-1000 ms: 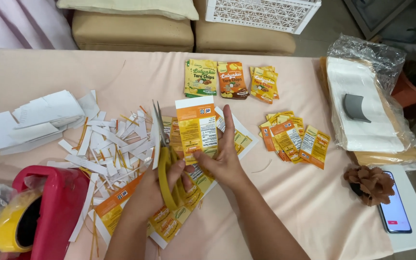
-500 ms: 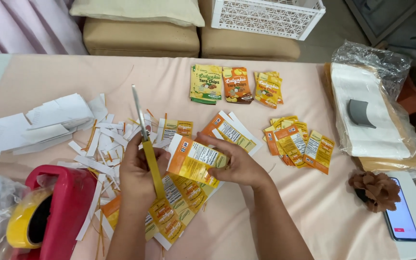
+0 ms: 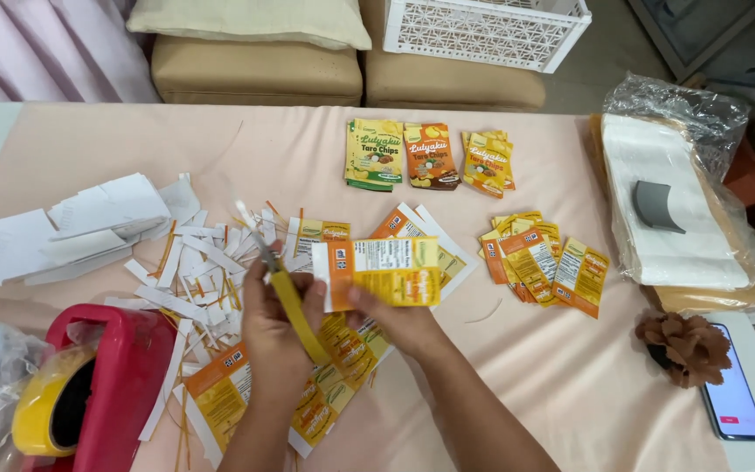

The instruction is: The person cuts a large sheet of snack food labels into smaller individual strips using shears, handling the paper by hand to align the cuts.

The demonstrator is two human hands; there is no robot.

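My left hand [image 3: 277, 328] grips yellow-handled scissors [image 3: 283, 284], blades pointing up and to the left. My right hand [image 3: 395, 319] pinches a printed orange and yellow label sheet [image 3: 384, 271] and holds it flat just right of the blades. Under both hands lie more uncut label sheets [image 3: 325, 385] on the peach tablecloth. White paper strips and offcuts [image 3: 194, 271] are heaped to the left of the scissors.
Cut labels [image 3: 545, 258] lie in a pile to the right; three stacks of snack pouches [image 3: 425, 156] sit further back. A red tape dispenser [image 3: 89, 389] stands at front left. A plastic-wrapped stack of sheets [image 3: 683, 218], a phone [image 3: 731, 398] and a brown scrunchie [image 3: 685, 345] occupy the right side.
The right hand lifted one label sheet off the table and turned it level beside the scissors. The left hand raised the scissors, then tilted the blades to the left.
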